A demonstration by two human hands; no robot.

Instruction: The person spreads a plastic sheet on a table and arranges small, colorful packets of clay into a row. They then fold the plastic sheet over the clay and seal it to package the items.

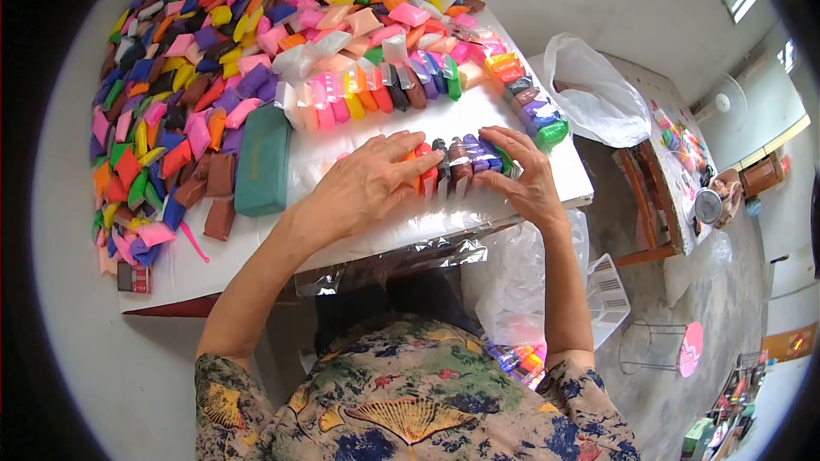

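Note:
Between my two hands a short row of small, clear-wrapped colored packets (459,162), which look like modeling clay, stands on the white table. Red, black, brown, purple and blue ones show, with green at the right end. My left hand (369,172) lies over the left end, its fingers against the orange and red packets and covering what is beneath. At the other end, the thumb and fingers of my right hand (525,177) curve around the blue and green packets. Behind them stands a longer row of packets (367,96), running from white through pink, yellow and red to green.
A large heap of loose colored packets (231,34) covers the table's back and left. A green box (263,160) stands left of my left hand. Another bundled row (528,101) lies near the right edge. Plastic bags (594,94) and a pink-topped stool (690,349) are to the right.

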